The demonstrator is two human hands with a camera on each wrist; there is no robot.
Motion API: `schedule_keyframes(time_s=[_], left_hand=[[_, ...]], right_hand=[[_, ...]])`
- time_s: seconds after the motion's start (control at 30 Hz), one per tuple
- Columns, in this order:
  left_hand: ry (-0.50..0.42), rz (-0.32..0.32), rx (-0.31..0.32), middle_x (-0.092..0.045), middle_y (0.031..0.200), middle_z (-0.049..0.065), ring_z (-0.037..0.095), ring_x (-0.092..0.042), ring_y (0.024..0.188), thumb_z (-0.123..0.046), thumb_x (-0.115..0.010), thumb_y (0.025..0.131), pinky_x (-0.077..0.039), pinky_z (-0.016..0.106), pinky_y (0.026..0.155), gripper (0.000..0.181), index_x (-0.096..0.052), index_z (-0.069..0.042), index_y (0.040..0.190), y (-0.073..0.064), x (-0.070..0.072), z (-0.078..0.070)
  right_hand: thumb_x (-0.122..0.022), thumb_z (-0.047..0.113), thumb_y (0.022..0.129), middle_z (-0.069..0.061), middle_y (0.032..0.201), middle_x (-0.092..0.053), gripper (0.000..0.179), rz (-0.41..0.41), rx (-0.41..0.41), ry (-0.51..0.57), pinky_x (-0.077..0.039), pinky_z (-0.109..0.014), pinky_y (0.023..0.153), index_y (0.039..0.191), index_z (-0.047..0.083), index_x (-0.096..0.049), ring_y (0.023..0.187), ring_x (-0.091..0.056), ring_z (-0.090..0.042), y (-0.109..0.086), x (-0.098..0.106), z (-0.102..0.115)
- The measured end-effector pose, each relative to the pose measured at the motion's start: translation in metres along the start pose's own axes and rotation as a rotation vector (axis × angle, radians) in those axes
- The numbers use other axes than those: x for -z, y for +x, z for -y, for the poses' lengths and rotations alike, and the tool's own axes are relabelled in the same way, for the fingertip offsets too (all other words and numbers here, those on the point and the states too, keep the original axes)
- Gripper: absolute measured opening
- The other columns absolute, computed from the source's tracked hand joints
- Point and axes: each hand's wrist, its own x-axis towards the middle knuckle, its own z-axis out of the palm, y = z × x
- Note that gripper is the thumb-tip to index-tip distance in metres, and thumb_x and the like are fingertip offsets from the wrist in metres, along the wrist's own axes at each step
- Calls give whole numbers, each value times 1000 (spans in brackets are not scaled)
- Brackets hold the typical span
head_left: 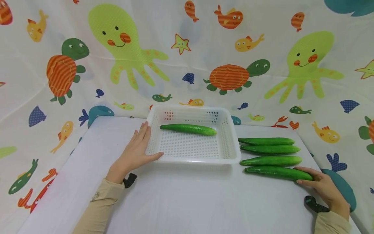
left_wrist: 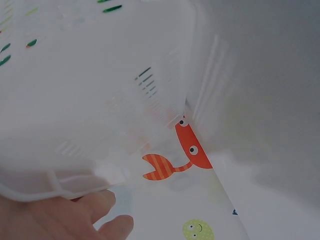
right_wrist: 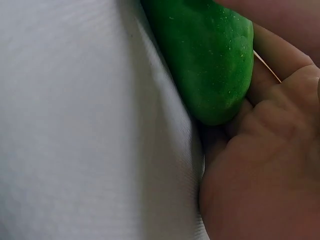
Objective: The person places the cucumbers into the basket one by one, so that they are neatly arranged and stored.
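A white plastic basket [head_left: 190, 160] with perforated walls stands on the table, and one green cucumber [head_left: 188, 129] lies inside it. My left hand [head_left: 136, 151] rests against the basket's left side, fingers extended along the rim and thumb over the front corner. The left wrist view shows its fingertips [left_wrist: 117, 227] beside the basket rim. To the right of the basket lie several cucumbers in a stack of rows. My right hand [head_left: 322, 185] grips the right end of the nearest cucumber [head_left: 277, 173] between thumb and fingers. In the right wrist view, that cucumber's rounded end sits against the fingers, close to the white cloth.
Three more cucumbers lie just beyond the gripped one, including the farthest cucumber [head_left: 267, 141]. A white cloth covers the table [head_left: 187, 198]. Behind it hangs a curtain [head_left: 175, 84] printed with sea animals.
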Motion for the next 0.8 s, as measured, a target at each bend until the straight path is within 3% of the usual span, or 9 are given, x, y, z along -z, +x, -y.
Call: schedule_keyframes(time_s=[0.1,0.13,0.27,0.33,0.37,0.43,0.5,0.63,0.8], left_hand=[[-3,2,5,9,165,16,27,9,152,-68,-63,84,-2,51,122,120,-3,6,155,0,0,1],[-3,2,5,9,165,16,28,9,152,-68,-63,84,-2,51,122,120,-3,7,155,0,0,1],[-5,1,5,9,165,16,28,8,152,-68,-63,84,-1,51,122,120,-3,7,155,-1,0,1],[-6,-1,2,9,165,16,29,7,152,-68,-63,84,-2,51,122,120,-4,7,155,-1,0,1],[-6,-2,1,9,165,16,29,7,152,-68,-63,84,-2,52,122,120,-4,7,155,-1,0,1],[-6,-3,-2,8,165,17,30,7,152,-68,-63,84,-2,52,121,119,-4,7,155,-1,0,1],[-7,-7,-5,8,165,17,31,6,152,-67,-64,84,-2,52,121,119,-5,7,155,-1,0,0],[-3,-11,-10,7,165,17,31,6,152,-67,-64,84,-2,52,121,119,-5,7,155,0,0,0],[-6,-7,-9,8,165,17,29,7,152,-67,-64,84,-2,52,121,118,-4,7,156,0,0,0]], right_hand=[[-75,30,90,31,121,-41,56,-5,-1,-7,-20,-69,110,143,25,-57,114,-34,3,1,0,1],[-75,31,89,32,120,-41,56,-8,1,-22,-25,-62,112,142,24,-57,113,-35,3,1,0,2],[-77,31,88,35,114,-42,55,-26,2,-40,-28,-62,110,140,23,-60,108,-35,7,-1,1,3],[-77,30,88,36,112,-43,55,-40,17,-61,-38,-43,108,139,20,-61,105,-36,9,-2,2,4],[-78,29,87,36,111,-43,54,-51,31,-59,-41,-41,107,138,19,-62,104,-37,10,-3,1,5],[-78,26,87,37,109,-44,52,-71,65,-66,-45,-20,92,136,15,-63,101,-38,14,-3,1,6],[-78,20,87,38,109,-48,51,-94,111,-47,-42,-8,74,135,9,-63,100,-41,16,-4,0,6],[-77,13,88,37,109,-52,48,-134,152,28,-41,-5,73,134,12,-64,101,-41,17,-8,1,8],[-71,-4,88,31,112,-59,46,-141,226,305,-44,-6,75,129,17,-69,102,-44,12,-13,4,10]])
